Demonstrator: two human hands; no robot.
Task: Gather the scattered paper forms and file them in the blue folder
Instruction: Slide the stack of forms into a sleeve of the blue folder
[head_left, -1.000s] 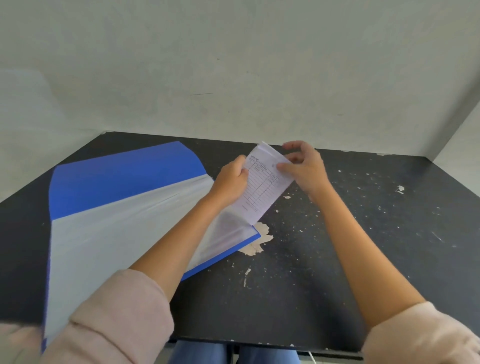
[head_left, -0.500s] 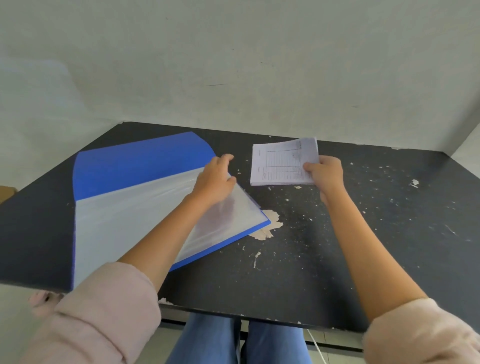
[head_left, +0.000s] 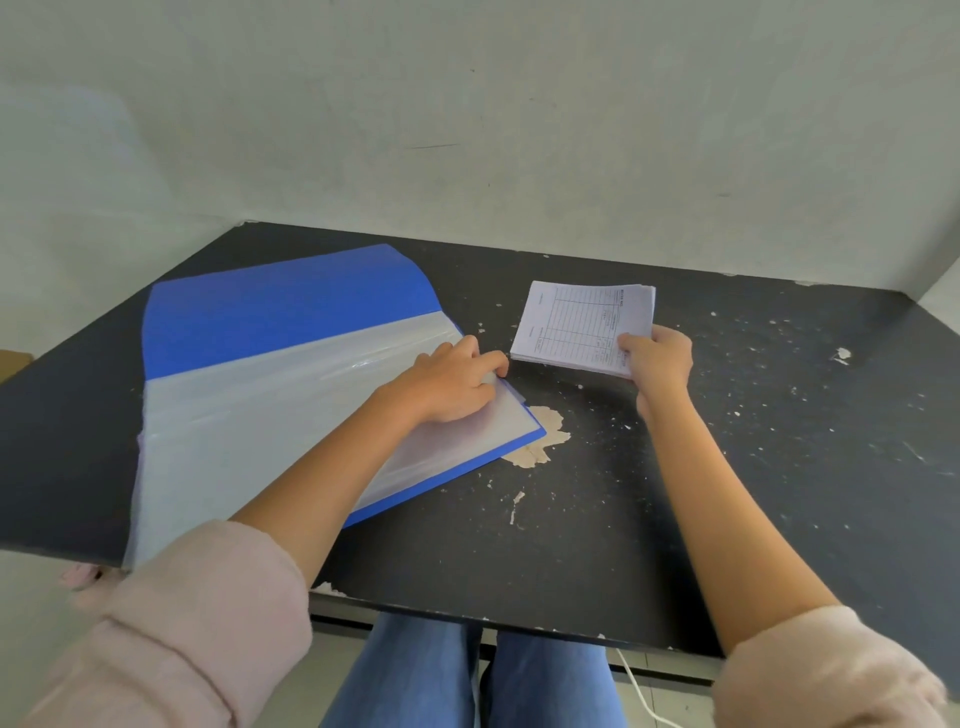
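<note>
Paper forms (head_left: 576, 325) clasped in right grip (head_left: 657, 358), left grip (head_left: 449, 382) pinching blue folder (head_left: 285, 312), chipped table (head_left: 779, 467)

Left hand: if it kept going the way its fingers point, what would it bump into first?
Probably the stack of paper forms the right hand holds, just past the left hand, which pinches the clear sleeve corner. The stack may be lifted, so it might slip under.

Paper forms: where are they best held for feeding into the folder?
The paper forms are probably best pinched at the near right corner, from the right, as the right hand does: that leaves the left edge free, facing the blue folder.
</note>
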